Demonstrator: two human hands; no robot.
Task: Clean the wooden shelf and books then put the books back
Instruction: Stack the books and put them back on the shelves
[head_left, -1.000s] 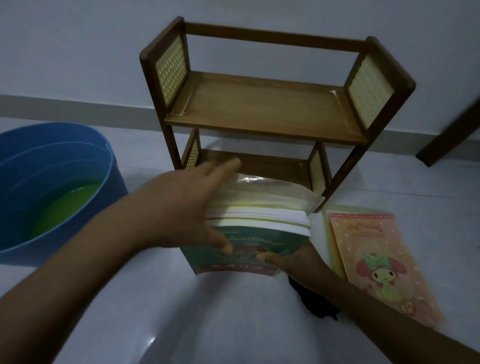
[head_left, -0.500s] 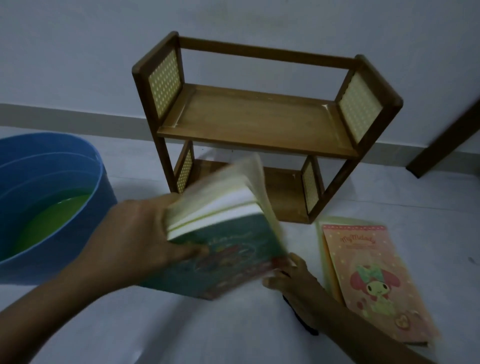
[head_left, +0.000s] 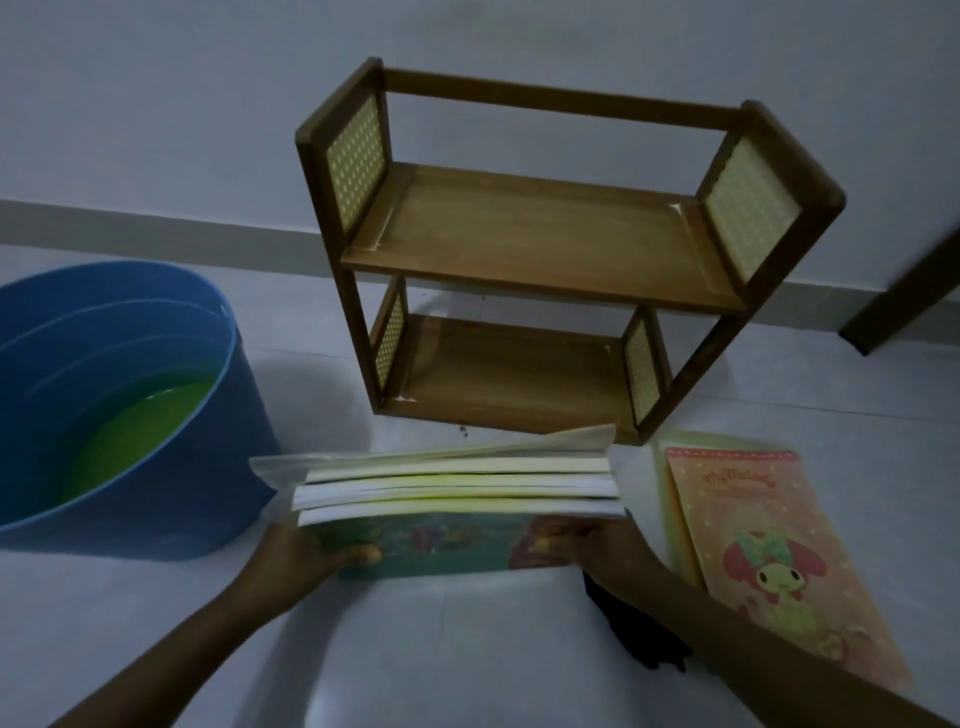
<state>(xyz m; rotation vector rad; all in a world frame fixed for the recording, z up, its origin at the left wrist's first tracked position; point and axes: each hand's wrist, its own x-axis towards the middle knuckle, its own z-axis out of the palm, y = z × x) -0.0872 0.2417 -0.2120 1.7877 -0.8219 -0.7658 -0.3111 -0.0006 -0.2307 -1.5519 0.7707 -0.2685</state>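
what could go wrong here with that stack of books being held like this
The stack of books is gripped only at its ends by the left hand and right hand; its uneven layers could slide apart. The blue tub of green liquid stands close beside it, so a slip or splash might wet pages.

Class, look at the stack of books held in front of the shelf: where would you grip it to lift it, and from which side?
Grip the stack of books at its two short ends, coming in from left and right. It lies long and flat, so end grips probably keep the loose books together. The left hand and right hand hold it this way.
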